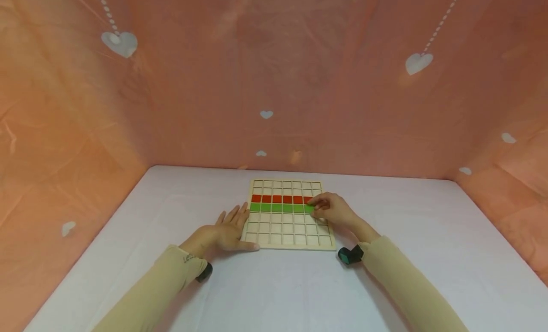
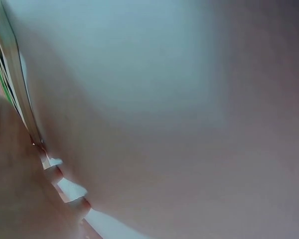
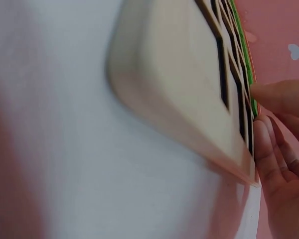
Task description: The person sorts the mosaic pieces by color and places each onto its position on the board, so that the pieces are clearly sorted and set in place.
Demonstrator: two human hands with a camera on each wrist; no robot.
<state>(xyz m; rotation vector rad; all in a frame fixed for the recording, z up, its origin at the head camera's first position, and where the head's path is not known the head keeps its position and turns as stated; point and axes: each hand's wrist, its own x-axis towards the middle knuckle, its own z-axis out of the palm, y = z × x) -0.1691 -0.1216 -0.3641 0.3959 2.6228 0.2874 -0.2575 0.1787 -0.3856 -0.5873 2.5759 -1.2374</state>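
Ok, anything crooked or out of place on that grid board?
Nothing stands out. The grid board lies flat on the table; the red row and green row sit straight in their cells. The right hand hides both rows' right ends.

Both arms reach forward in beige sleeves, a dark band at each wrist. The left hand [image 1: 222,232] lies flat, palm down, its fingers straight and together, thumb stretched sideways. The right hand [image 1: 331,210] is curled, fingertips [image 3: 261,132] apparently pinching something small.

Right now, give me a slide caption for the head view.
Left hand steadies wooden grid board; right hand places last green tile below red row.
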